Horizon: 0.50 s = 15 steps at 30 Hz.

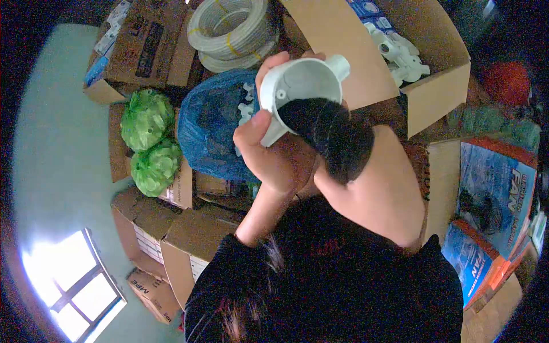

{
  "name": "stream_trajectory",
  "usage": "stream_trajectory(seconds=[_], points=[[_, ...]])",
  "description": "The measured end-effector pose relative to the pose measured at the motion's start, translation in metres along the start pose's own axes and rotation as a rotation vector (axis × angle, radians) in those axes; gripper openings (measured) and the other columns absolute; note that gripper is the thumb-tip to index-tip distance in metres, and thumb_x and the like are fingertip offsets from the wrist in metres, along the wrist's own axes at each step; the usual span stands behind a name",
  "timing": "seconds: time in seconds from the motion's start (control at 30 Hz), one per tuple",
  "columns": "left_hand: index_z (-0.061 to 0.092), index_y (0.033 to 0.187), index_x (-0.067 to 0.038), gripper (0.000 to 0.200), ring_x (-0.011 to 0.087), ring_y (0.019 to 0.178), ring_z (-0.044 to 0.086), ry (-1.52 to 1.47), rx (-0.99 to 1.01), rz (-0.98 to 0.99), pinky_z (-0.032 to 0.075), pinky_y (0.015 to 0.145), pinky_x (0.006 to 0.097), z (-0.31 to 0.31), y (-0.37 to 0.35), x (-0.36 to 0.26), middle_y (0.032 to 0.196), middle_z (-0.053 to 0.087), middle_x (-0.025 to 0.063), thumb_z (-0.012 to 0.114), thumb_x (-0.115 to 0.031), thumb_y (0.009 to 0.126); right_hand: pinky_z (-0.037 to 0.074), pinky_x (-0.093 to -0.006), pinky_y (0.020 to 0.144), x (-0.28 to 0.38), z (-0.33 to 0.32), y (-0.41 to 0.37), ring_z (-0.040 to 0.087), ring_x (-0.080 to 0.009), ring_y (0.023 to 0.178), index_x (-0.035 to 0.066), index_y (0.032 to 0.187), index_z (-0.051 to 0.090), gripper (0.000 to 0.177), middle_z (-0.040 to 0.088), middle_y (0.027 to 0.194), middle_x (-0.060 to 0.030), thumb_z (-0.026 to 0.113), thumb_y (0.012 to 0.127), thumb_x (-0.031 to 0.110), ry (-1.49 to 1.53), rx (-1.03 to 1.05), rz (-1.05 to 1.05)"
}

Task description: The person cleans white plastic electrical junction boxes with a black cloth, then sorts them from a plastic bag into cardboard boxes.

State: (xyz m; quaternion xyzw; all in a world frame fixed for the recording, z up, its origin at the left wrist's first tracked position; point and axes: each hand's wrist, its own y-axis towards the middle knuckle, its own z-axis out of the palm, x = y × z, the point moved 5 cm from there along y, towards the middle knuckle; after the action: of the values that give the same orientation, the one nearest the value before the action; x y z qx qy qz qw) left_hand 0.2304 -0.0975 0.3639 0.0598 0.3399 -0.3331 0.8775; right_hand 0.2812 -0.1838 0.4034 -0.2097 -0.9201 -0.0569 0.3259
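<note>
My left hand (274,151) is wrapped round a white round plastic fitting (303,74), its thumb on the near rim and fingertips showing at the far side. The fitting's open side faces up, with a short spout at its upper right and another at its lower left. A black cloth (331,131) reaches into the fitting's opening. My right hand (349,191) holds this cloth, which hides most of its fingers.
Behind are a blue plastic bag (211,126), green bags (147,120), coiled white tubing (229,28) and an open carton (440,94) with white fittings (397,54). Blue fan packages (497,194) lie at right. More cartons (200,234) stand at lower left, near a window (77,286).
</note>
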Motion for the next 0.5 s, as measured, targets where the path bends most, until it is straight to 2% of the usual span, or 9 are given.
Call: stream_trajectory(seconds=[0.07,0.17,0.2,0.3,0.43,0.5], points=[[0.032,0.122,-0.009,0.060,0.0279,0.102,0.046,-0.041,-0.050,-0.020,0.036,0.089,0.0354,0.000,0.001,0.002,0.111,0.047,0.0172,0.042,-0.037,0.070,0.043,-0.0443,0.057,-0.004,-0.003,0.003,0.051,-0.0403,0.066,0.001,0.085,0.054,0.029,0.049,0.067,-0.0205,0.066,0.063,0.016,-0.003,-0.091,0.045],[0.033,0.121,-0.009,0.057,0.0258,0.099,0.047,0.159,-0.042,-0.002,0.036,0.088,0.0340,0.011,0.003,0.001,0.106,0.047,0.0142,0.044,-0.033,0.071,0.043,-0.0437,0.060,-0.006,-0.001,0.010,0.052,-0.0402,0.068,0.001,0.090,0.054,0.030,0.051,0.071,-0.0218,0.063,0.064,0.014,-0.066,-0.049,0.022],[0.033,0.120,-0.009,0.056,0.0246,0.096,0.047,0.125,-0.011,-0.021,0.037,0.087,0.0332,0.012,0.004,0.002,0.102,0.047,0.0124,0.045,-0.030,0.070,0.043,-0.0435,0.061,-0.007,-0.001,0.013,0.052,-0.0402,0.069,0.001,0.092,0.054,0.031,0.052,0.073,-0.0221,0.063,0.065,0.013,-0.061,-0.023,0.031],[0.032,0.120,-0.009,0.058,0.0247,0.097,0.047,0.072,0.011,0.010,0.037,0.087,0.0331,0.013,0.003,0.000,0.104,0.047,0.0132,0.045,-0.030,0.068,0.043,-0.0433,0.063,-0.011,-0.002,0.015,0.052,-0.0405,0.071,0.002,0.097,0.054,0.033,0.054,0.076,-0.0221,0.061,0.066,0.011,0.039,0.057,0.121],[0.032,0.120,-0.009,0.061,0.0260,0.099,0.047,0.150,0.051,0.112,0.038,0.087,0.0341,0.008,0.007,0.001,0.109,0.046,0.0156,0.045,-0.032,0.066,0.043,-0.0435,0.065,-0.009,-0.002,0.012,0.052,-0.0408,0.073,0.002,0.102,0.053,0.036,0.055,0.078,-0.0198,0.059,0.067,0.009,0.061,0.016,0.183],[0.031,0.120,-0.009,0.062,0.0274,0.099,0.047,0.187,0.071,0.135,0.040,0.085,0.0355,0.008,0.007,0.003,0.111,0.045,0.0173,0.046,-0.034,0.065,0.043,-0.0436,0.064,-0.008,-0.001,0.011,0.052,-0.0405,0.073,0.002,0.103,0.053,0.036,0.056,0.078,-0.0189,0.058,0.067,0.009,0.088,0.028,0.141]])
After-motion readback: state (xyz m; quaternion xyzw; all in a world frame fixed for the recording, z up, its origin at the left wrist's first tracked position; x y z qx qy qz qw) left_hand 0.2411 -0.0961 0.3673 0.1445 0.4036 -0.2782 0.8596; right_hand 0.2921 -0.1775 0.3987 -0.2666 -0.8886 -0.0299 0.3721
